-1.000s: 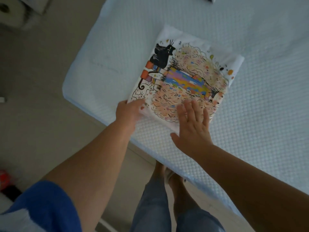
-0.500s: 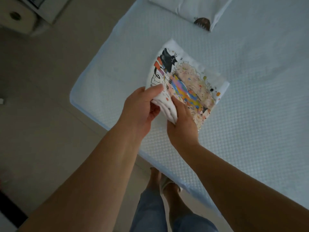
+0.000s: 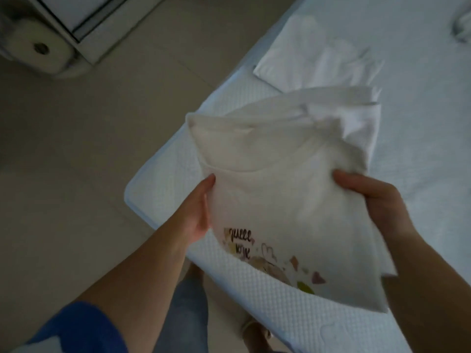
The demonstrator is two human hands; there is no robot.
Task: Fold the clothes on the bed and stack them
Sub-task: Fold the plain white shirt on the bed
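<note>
— While both hands carry that folded shirt (image 3: pixel 285 189) above the bed (image 3: pixel 420 149), I'd say keep it level and lower it square onto the pile (image 3: pixel 313 57), so the layers don't slide apart.

— Is the hold firm?

— Right hand (image 3: pixel 369 200) clamps the right edge, fingers curled over the top. Left hand (image 3: pixel 201 210) supports the left edge with its palm turned inward, thumb up against the cloth; its fingers are hidden, so how tightly it holds I cannot tell.

— And the arms?

— Both reach forward from the near corner, forearms angling inward, shirt between them, print toward the person.
</note>
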